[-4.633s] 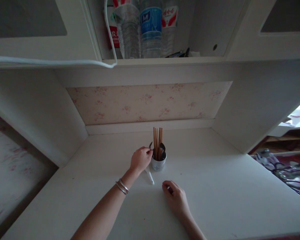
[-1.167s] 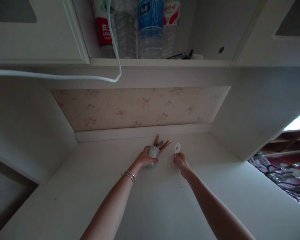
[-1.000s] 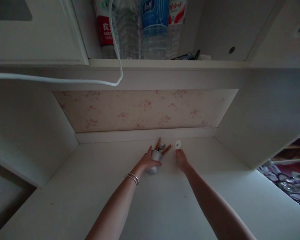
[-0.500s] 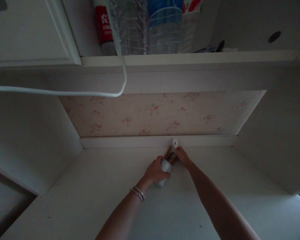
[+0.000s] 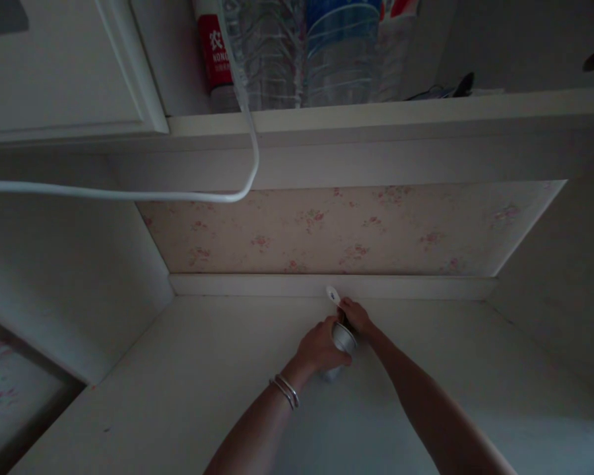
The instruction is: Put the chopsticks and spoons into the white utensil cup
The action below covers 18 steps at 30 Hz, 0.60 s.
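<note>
My left hand (image 5: 321,346) is closed around a silver metal cup (image 5: 344,338), which leans with its mouth toward my right hand. Just above the rim, my right hand (image 5: 355,318) is closed on a bundle of thin utensils. A white utensil (image 5: 332,295) with a rounded end and a small dark mark sticks out past my fingers. Dark brown stick-like pieces (image 5: 343,318) show between that hand and the cup; their kind and their lower ends are hidden. Two silver bangles (image 5: 284,390) circle my left wrist.
A white desktop (image 5: 218,369) lies below, backed by a floral panel (image 5: 277,231). Overhead, a shelf (image 5: 376,119) holds a blue-labelled plastic bottle (image 5: 344,53), other bottles and a red-labelled one (image 5: 215,53). A white cable (image 5: 178,196) hangs across the left.
My right hand has come closer to the cup's mouth with the utensils. The white end has tilted left, and the brown sticks, spread apart before, are now mostly hidden. The view has shifted slightly.
</note>
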{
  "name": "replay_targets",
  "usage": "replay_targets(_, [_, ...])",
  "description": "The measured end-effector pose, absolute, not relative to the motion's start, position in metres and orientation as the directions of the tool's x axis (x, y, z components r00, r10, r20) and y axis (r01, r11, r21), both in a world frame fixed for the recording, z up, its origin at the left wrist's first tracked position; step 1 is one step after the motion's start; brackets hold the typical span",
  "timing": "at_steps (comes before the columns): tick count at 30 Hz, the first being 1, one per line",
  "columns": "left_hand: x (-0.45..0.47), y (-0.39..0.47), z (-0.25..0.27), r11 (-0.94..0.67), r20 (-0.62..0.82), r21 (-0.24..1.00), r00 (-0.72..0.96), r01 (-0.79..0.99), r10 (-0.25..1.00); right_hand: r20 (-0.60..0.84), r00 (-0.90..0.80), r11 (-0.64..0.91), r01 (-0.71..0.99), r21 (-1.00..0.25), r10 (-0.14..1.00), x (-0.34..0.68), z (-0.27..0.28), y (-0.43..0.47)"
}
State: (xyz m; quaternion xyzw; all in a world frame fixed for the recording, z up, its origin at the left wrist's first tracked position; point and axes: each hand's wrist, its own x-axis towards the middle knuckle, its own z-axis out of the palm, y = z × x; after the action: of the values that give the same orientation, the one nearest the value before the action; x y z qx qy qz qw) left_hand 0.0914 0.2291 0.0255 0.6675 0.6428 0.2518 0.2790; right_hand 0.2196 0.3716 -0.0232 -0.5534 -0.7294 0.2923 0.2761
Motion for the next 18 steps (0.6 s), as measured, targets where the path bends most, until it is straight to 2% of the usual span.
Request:
replay_targets(4, [0.093, 0.217, 0.029, -0.063, 0.002, 0.667, 0.082, 0.743, 0.997, 0.088, -0.259, 0.230, 0.593, -0.772, 0.962, 0.221, -0.025, 0.362])
replay_targets(7, [0.094, 0.201, 0.031, -0.115, 0.089, 0.652, 0.075, 0.750, 0.993, 0.142, -0.248, 0.258, 0.536, -0.804, 0.958, 0.225, -0.021, 0.351])
replay_targets(14, [0.096, 0.153, 0.032, -0.296, 0.356, 0.641, 0.066, 0.708, 0.932, 0.396, -0.165, 0.426, 0.447, -0.786, 0.903, 0.237, 0.021, 0.306])
replay_targets(18, [0.094, 0.123, 0.020, -0.351, 0.462, 0.705, -0.024, 0.616, 0.886, 0.528, -0.203, 0.561, 0.418, -0.715, 0.825, 0.240, 0.062, 0.262])
